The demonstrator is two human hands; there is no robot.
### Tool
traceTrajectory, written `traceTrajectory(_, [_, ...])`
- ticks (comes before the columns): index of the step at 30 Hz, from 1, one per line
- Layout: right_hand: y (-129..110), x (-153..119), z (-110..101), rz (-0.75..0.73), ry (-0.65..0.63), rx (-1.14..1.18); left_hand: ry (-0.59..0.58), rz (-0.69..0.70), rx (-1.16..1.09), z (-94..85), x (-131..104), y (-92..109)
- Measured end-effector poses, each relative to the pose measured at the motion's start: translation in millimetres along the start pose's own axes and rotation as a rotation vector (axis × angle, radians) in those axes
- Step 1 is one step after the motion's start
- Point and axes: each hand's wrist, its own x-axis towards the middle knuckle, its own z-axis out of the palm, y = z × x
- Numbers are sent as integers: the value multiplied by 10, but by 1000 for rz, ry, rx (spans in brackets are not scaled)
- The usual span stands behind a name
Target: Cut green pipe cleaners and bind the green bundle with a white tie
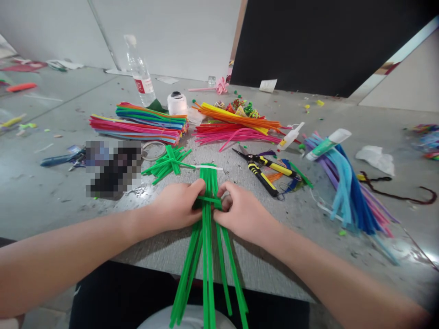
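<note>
Long green pipe cleaners (207,237) run from the tabletop over its near edge, fanned out below my hands. Across them lies a short green pipe cleaner (210,199). My left hand (181,203) is closed at its left end, fingers curled beside the long strands. On the other side my right hand (236,208) pinches the short piece's right end between thumb and fingers. A thin white strip (209,167) lies across the far ends of the long strands. Just beyond my left hand is a pile of short cut green pieces (168,162).
Yellow-and-black pliers (262,173) lie beyond my right hand. Bundles of coloured pipe cleaners (137,125) sit at the back, with a water bottle (140,73) behind them. Blue and purple strands (353,183) and a glue tube (329,144) are at right. A blurred dark object (116,173) lies left.
</note>
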Motion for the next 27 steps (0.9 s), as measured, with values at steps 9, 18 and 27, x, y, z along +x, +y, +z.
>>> traceTrajectory(9, [108,121,-103,167,-223,584,86,10,-199,2,-95,-35])
traceTrajectory(18, [277,118,17,-123,-170,525,73,-1,-263,-12,-122,-4])
traceTrajectory(27, [265,109,144,-618,218,-203,120,70,-353,-23,-188,-19])
